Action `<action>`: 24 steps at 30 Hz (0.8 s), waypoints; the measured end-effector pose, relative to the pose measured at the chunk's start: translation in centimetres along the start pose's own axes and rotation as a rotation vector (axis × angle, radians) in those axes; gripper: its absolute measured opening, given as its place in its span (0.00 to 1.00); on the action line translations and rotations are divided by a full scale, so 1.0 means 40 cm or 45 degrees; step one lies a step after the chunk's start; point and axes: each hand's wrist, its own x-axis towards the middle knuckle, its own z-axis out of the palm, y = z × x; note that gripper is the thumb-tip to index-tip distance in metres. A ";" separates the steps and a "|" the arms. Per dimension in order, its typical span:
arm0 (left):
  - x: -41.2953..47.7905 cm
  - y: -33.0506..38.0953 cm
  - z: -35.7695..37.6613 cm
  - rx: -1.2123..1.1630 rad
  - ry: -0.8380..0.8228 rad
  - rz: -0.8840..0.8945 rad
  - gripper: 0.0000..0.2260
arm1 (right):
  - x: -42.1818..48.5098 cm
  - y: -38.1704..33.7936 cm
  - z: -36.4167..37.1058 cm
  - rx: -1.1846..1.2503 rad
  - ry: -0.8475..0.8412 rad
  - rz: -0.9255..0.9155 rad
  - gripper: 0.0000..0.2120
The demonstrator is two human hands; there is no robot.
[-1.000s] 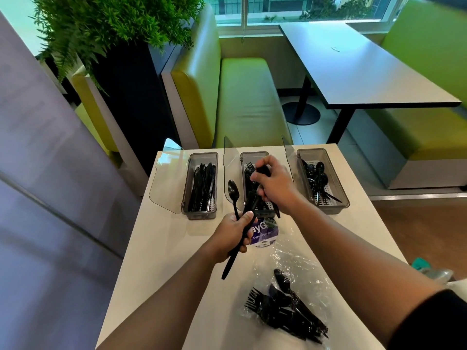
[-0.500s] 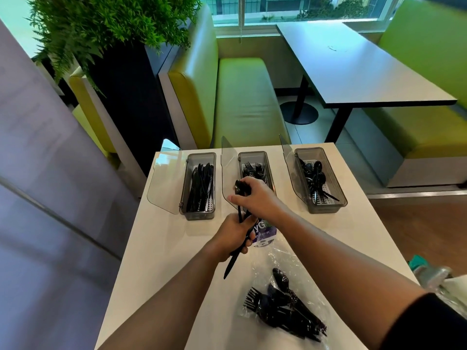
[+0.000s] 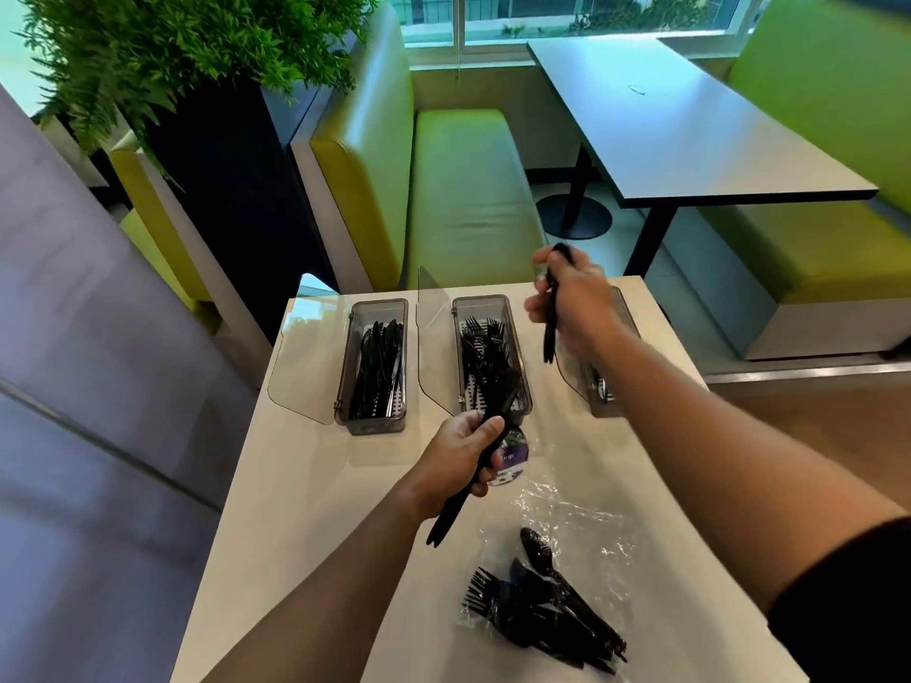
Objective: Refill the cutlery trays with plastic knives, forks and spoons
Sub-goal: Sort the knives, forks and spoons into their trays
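Observation:
Three grey cutlery trays stand in a row at the far edge of the white table (image 3: pixel 305 485). The left tray (image 3: pixel 369 425) holds black knives and the middle tray (image 3: pixel 480 302) holds black forks. My right arm hides most of the right tray (image 3: pixel 599 411). My right hand (image 3: pixel 577 308) hovers over that tray, gripping a black spoon (image 3: pixel 549 332) with its handle pointing down. My left hand (image 3: pixel 458 460), just in front of the middle tray, holds a small bundle of black cutlery (image 3: pixel 446 520). A clear plastic bag (image 3: pixel 581 534) near me holds more forks and spoons (image 3: pixel 542 603).
Clear hinged lids (image 3: pixel 305 377) stand open to the left of each tray. A purple label (image 3: pixel 515 453) lies at the bag's mouth. Beyond the table are a green bench (image 3: pixel 463 189), a dark dining table (image 3: pixel 690 130) and a planter (image 3: pixel 162 56).
My right hand left the fork tray, took the spoon from my left hand and carried it right, over the right tray. My left hand stayed put with the remaining cutlery.

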 end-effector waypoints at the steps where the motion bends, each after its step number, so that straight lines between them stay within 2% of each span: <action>1: 0.003 0.001 0.002 -0.023 0.005 0.010 0.07 | 0.020 -0.011 -0.028 0.049 0.015 0.033 0.11; 5: 0.029 0.003 0.015 -0.091 0.015 0.064 0.08 | 0.098 -0.009 -0.159 -0.052 0.109 0.158 0.05; 12: 0.094 0.003 0.049 -0.136 0.077 0.117 0.06 | 0.191 0.121 -0.316 -0.406 0.225 0.549 0.08; 15: 0.125 -0.002 0.064 -0.129 0.107 0.107 0.06 | 0.207 0.188 -0.340 -0.510 0.234 0.661 0.05; 20: 0.162 -0.010 0.079 -0.158 0.135 0.070 0.06 | 0.191 0.239 -0.335 -0.514 0.113 0.750 0.07; 24: 0.181 -0.013 0.078 -0.171 0.146 0.079 0.06 | 0.203 0.270 -0.339 -0.571 0.086 0.682 0.17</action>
